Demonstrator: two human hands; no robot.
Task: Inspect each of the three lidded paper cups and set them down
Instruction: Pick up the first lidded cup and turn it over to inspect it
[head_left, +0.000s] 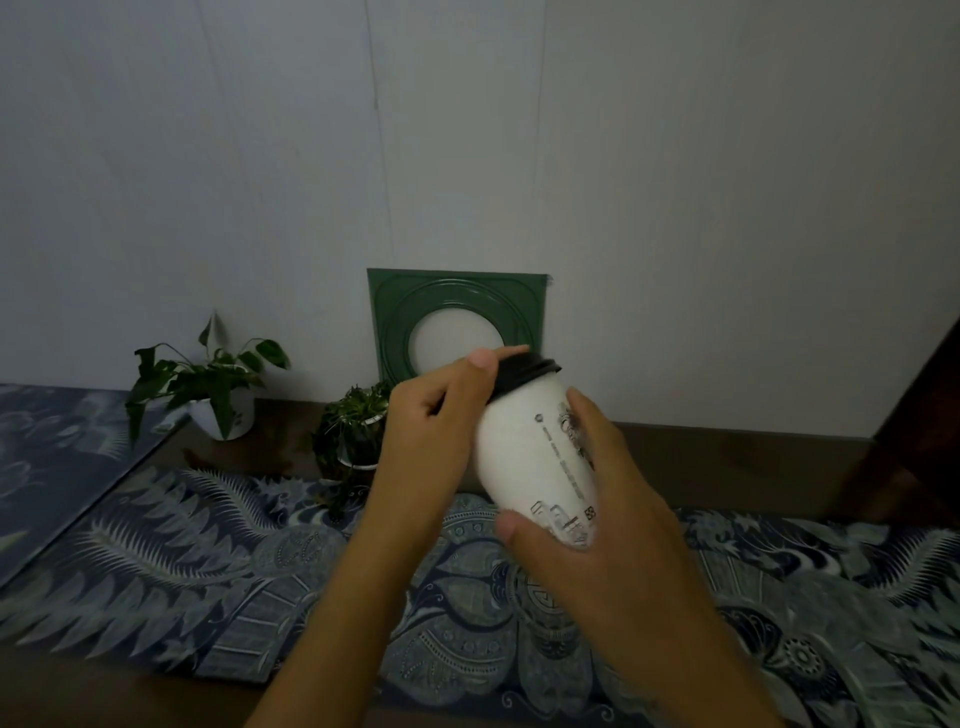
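A white paper cup (524, 447) with a black lid (524, 371) and dark printed markings is held up in the air over the table, tilted with the lid toward the wall. My right hand (597, 519) grips the cup's lower body from the right and underneath. My left hand (441, 415) holds the upper part at the lid, its thumb lying across the lid's rim. Only this one cup is in view.
A blue patterned cloth (208, 561) covers the table below the hands. Two potted plants (218, 384) (353, 431) stand at the back by the wall. A green square panel with a white disc (457, 317) leans against the wall. Dark furniture (919, 441) stands at the right.
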